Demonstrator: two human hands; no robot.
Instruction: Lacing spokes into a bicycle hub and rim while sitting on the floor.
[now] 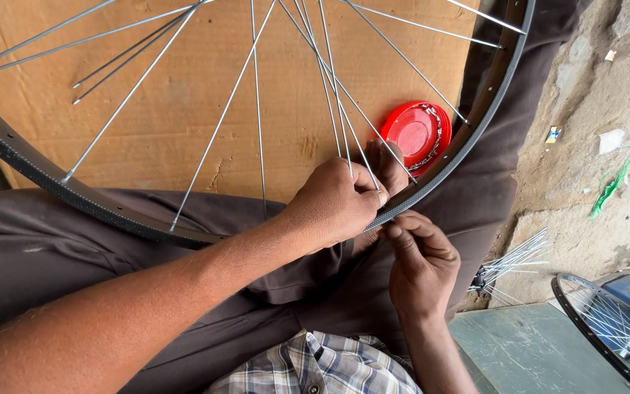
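Cardboard sheet (184, 131) covers most of the background, brown, creased, lying flat under everything.

Wheel rim (74, 191) next: dark, large, lying across the person's lap in brown trousers (38, 248), far side out of view. Thin silver spokes (220, 120) fan from the top of view down to the rim; a few hang loose at their ends, not seated. Rim inner face shows a row of small holes.

Second wheel (607, 328) at lower right, dark rim with silver spokes, only partly in view, well apart from the hands. A loose bundle of spare spokes (515, 259) lies on the ground between it and the lap.

Left hand (333, 201) is over the top of the rim near its lower right arc, fingers curled around the rim and pinching a spoke where it meets the rim. Right hand (421, 263) is just below the rim, touching it, fingers narrow, pinched on something small at the rim's outer edge; can't tell what.

Red round lid (417, 133) sits on the cardboard inside the rim, just beyond the left hand, used as a dish: small silvery metal bits line its inner edge, middle bare.
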